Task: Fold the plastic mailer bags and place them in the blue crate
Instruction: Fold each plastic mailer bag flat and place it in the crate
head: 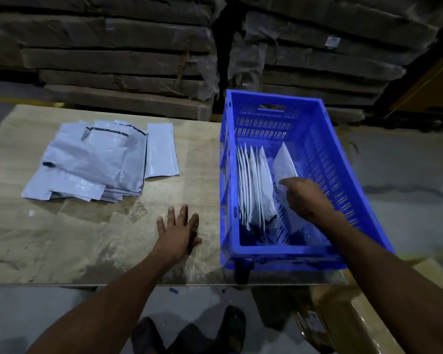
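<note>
Right hand (303, 198) on folded mailer (285, 164) (inside blue crate (343, 159)).

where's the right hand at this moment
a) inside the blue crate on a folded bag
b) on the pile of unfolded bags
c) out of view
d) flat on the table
a: the right hand reaches into the blue crate and touches a folded bag leaning there, while the left hand lies flat on the table, apart from the pile of bags.
</note>
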`<state>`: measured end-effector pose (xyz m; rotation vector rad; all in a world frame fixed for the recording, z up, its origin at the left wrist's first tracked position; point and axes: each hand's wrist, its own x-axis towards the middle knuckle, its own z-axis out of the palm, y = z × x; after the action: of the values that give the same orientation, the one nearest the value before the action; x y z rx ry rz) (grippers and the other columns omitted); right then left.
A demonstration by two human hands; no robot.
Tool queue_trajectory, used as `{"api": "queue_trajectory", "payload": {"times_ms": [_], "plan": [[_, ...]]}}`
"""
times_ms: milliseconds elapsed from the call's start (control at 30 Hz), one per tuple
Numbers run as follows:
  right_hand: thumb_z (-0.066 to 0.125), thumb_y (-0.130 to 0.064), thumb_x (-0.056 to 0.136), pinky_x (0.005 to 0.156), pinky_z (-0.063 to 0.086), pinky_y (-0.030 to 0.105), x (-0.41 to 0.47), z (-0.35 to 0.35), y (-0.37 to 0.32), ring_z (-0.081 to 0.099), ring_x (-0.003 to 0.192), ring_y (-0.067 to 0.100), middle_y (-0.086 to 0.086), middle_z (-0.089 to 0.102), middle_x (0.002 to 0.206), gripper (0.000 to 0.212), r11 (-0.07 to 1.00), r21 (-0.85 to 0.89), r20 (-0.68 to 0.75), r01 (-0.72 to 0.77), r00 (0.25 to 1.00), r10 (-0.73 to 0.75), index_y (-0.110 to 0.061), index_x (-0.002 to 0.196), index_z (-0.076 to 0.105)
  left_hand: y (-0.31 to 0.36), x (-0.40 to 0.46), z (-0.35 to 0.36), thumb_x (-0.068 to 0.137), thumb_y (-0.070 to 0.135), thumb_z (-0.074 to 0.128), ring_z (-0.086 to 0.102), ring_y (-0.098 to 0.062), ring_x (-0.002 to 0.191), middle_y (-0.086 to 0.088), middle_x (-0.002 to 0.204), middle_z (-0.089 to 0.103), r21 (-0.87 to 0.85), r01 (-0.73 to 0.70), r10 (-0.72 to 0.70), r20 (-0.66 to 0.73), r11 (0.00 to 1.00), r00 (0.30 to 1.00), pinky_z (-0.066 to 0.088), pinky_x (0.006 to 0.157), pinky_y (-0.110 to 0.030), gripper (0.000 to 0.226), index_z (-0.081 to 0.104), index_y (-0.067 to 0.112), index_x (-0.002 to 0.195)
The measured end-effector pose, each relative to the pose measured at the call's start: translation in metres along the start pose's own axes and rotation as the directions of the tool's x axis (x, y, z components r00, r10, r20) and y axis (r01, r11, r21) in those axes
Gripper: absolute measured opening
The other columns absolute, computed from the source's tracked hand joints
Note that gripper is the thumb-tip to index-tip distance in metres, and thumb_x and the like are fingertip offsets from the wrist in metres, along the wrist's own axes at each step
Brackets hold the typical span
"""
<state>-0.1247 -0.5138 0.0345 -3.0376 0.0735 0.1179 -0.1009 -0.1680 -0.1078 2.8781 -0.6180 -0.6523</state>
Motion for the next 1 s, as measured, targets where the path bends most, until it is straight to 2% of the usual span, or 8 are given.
{"api": "queue_trajectory", "payload": {"times_ms": [133,200,400,500,700,767,867,1000], "plan": [[0.053,-0.004,0.079,0.072,0.054,0.052,0.005,0.028,0.0,0.065,0.088,0.047,0.024,0.067,0.102,0.028,0.997,0.011,0.055,0.081,0.995,-0.082,0.0,0.105,0.064,0.002,0.001,-0.002,0.102,0.06,0.048,-0.016,-0.043,0.156,-0.005,0.173,-0.015,-0.037,0.026,-0.025,0.022,0.999,0.999,0.002,0.12,-0.068,0.078,0.013,0.03,0.165],[0.056,-0.002,0.082,0.079,0.053,0.052,0.003,0.027,-0.005,0.063,0.096,0.048,0.026,0.063,0.113,0.031,0.994,0.01,0.072,0.112,0.991,-0.112,0.003,0.112,0.061,0.003,0.002,-0.003,0.102,0.059,0.049,-0.018,-0.042,0.156,-0.005,0.172,-0.017,-0.052,0.036,-0.034,0.034,0.998,0.999,0.001,0.121,-0.068,0.079,0.012,0.03,0.165],[0.039,-0.012,0.091,0.092,0.05,0.059,0.0,0.025,-0.01,0.051,0.124,0.054,0.034,0.034,0.152,0.055,0.978,0.139,0.046,0.153,0.986,-0.16,0.006,0.143,0.042,0.008,-0.002,-0.006,0.103,0.052,0.051,-0.02,-0.041,0.155,-0.004,0.172,-0.017,-0.072,0.053,-0.05,0.041,0.996,0.998,0.001,0.12,-0.069,0.076,0.012,0.03,0.165],[0.043,-0.007,0.093,0.099,0.046,0.06,-0.004,0.027,-0.015,0.043,0.134,0.053,0.037,0.031,0.153,0.054,0.966,0.201,0.051,0.161,0.983,-0.174,0.011,0.144,0.04,0.007,-0.002,-0.004,0.104,0.052,0.05,-0.02,-0.041,0.155,-0.003,0.172,-0.017,-0.067,0.053,-0.05,0.039,0.996,0.998,0.002,0.12,-0.069,0.075,0.013,0.029,0.164],[0.044,-0.022,0.094,0.103,0.043,0.053,-0.004,0.025,-0.02,0.044,0.137,0.046,0.031,0.032,0.156,0.061,0.96,0.24,0.049,0.142,0.986,-0.158,0.006,0.148,0.038,0.008,-0.002,-0.005,0.104,0.053,0.049,-0.02,-0.041,0.155,-0.004,0.172,-0.018,-0.078,0.048,-0.045,0.048,0.996,0.998,0.001,0.119,-0.069,0.075,0.012,0.029,0.165],[0.041,-0.03,0.095,0.104,0.042,0.052,-0.004,0.02,-0.024,0.045,0.136,0.045,0.03,0.04,0.151,0.062,0.965,0.238,0.009,0.111,0.993,-0.116,0.006,0.146,0.041,0.007,-0.003,-0.005,0.104,0.054,0.048,-0.019,-0.041,0.156,-0.004,0.172,-0.017,-0.075,0.035,-0.032,0.038,0.997,0.999,0.001,0.12,-0.069,0.075,0.012,0.029,0.165],[0.045,-0.026,0.099,0.09,0.048,0.051,0.0,0.01,-0.032,0.06,0.115,0.045,0.026,0.054,0.14,0.049,0.981,0.167,-0.157,0.095,0.985,-0.068,0.003,0.138,0.05,0.002,-0.008,-0.001,0.105,0.053,0.046,-0.012,-0.041,0.157,-0.006,0.173,-0.009,-0.072,-0.001,0.0,-0.013,0.997,1.0,0.003,0.121,-0.066,0.071,0.019,0.024,0.164],[0.054,-0.016,0.095,0.076,0.057,0.051,0.018,-0.01,-0.057,0.068,0.105,0.042,0.022,0.063,0.132,0.035,0.97,0.095,-0.391,0.223,0.904,-0.17,0.002,0.124,0.063,-0.016,-0.021,0.005,0.105,0.044,0.051,0.007,-0.034,0.159,-0.01,0.173,0.012,-0.072,-0.036,0.028,-0.115,0.997,0.993,0.012,0.125,-0.053,0.06,0.037,0.017,0.157]]}}
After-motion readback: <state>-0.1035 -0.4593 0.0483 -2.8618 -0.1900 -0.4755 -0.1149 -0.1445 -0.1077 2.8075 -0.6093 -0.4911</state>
